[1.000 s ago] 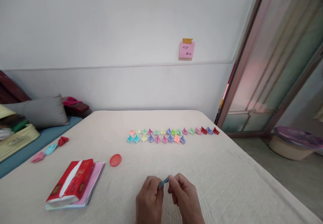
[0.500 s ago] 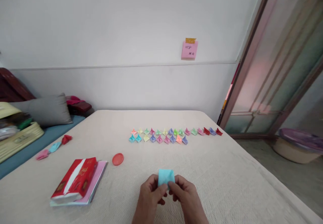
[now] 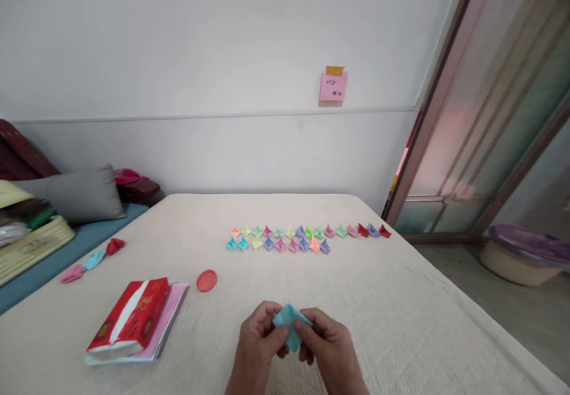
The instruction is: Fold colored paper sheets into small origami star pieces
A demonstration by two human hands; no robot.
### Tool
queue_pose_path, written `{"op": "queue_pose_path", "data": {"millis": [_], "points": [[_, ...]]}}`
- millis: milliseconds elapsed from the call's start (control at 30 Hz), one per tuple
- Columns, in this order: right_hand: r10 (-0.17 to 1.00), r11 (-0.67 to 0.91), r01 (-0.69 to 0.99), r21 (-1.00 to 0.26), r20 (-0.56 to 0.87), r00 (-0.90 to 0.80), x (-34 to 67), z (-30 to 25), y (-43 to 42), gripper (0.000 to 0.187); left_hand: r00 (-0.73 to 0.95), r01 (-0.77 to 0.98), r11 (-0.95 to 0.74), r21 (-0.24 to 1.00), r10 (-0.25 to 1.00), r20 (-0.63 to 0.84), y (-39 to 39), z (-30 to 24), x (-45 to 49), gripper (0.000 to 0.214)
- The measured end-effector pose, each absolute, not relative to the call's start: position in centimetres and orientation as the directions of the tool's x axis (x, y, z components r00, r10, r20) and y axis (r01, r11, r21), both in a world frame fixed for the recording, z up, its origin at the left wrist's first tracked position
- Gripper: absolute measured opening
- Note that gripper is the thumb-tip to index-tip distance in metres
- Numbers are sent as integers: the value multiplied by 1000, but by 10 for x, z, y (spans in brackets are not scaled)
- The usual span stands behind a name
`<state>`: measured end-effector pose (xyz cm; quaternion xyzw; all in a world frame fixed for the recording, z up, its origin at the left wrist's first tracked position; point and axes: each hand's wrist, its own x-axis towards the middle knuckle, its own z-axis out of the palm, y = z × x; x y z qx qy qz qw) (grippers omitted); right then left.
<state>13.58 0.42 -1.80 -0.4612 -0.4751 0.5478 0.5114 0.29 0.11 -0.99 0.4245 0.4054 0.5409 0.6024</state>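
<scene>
A light blue piece of folded paper (image 3: 291,319) is held up at the near middle of the table, its pointed corner facing away from me. My left hand (image 3: 262,335) pinches its left side, thumb on top and fingers behind. On the right side my right hand (image 3: 327,338) grips it the same way. Both thumbs press near the paper's middle, and the fingers beneath are partly hidden. Beyond the hands, small folded paper boats (image 3: 280,244) in several colours stand in two rows.
A red round lid (image 3: 207,280) lies left of my hands. Further left, a red tissue pack (image 3: 133,315) rests on a stack of coloured paper (image 3: 171,318). Folded paper pieces (image 3: 94,259) sit by the left edge. A pink note (image 3: 333,87) is taped to the wall.
The blue paper has gone from a square outline to a diamond with a point at the top. My hands have spread slightly apart around it.
</scene>
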Motion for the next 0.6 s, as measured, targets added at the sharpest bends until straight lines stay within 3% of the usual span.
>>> {"op": "queue_pose_path", "data": {"millis": [300,467,600], "points": [[993,-37,-192,-981,-15,-119,140,-12,3,18,67,-277,8,961,998,11,1,-9,-2,7],[997,34,-250,-968,51,-64,138,-15,1,9,68,-256,-43,966,996,63,-2,-12,-4,7],[984,79,-320,-944,126,-129,140,-21,1,11,58,-325,-66,943,994,90,-2,-18,-6,12]]}}
